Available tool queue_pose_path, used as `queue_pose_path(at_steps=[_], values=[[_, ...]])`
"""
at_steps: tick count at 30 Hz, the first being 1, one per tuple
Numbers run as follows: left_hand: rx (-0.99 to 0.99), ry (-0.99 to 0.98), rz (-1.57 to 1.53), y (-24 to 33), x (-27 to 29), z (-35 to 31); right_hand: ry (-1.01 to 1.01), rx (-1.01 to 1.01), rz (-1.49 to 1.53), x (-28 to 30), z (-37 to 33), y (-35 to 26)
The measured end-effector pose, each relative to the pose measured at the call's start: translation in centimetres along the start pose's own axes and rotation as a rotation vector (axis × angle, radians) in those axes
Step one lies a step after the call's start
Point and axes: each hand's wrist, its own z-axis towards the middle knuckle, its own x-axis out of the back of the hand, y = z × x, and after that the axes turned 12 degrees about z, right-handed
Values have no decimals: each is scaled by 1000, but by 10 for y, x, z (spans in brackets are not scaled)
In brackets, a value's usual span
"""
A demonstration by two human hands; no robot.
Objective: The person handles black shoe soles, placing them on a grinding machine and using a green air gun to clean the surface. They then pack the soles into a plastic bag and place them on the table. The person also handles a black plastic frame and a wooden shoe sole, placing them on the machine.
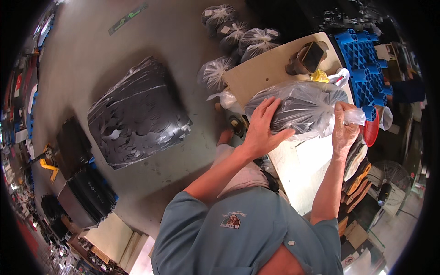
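Note:
A clear plastic bag [302,110] filled with dark goods lies on its side on the wooden table [252,68]. My right hand [344,130] is closed round its gathered neck, and the loose end sticks out past my fingers. My left hand [264,128] rests on the near left side of the bag, fingers stretched and thumb apart. The plastic creases fan out from the neck. What exactly is inside cannot be made out. Beyond the bag lie a dark phone-like device [312,57] and a yellow wrapper [319,75].
Several tied bags [238,34] stand on the floor beyond the table. A blue plastic pallet [360,68] stands upright at the right, near a red basin [371,130] and a fan [389,183]. A large dark sheet stack [137,114] lies on the floor at left.

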Motion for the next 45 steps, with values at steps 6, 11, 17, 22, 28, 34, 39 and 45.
queue_pose_path(at_steps=[6,11,17,22,28,34,39,45], values=[[-63,89,-22,-15,11,-24,50,35,-112,7,-26,-3],[169,112,-101,-38,17,-83,239,105,39,29,-88,-25],[415,-214,-131,-38,-15,-166,-607,-49,1010,67,-188,-115],[65,-684,-157,5,-40,-208,-640,213,1128,105,-267,-162],[-122,-1047,-81,43,-71,-266,-403,336,941,166,-362,-203],[-434,-1530,95,70,-108,-306,-204,318,631,198,-453,-254],[-755,-1755,101,94,-144,-312,388,397,405,178,-531,-275],[-771,-1902,28,131,-166,-373,1379,-441,-227,130,-637,-236]])
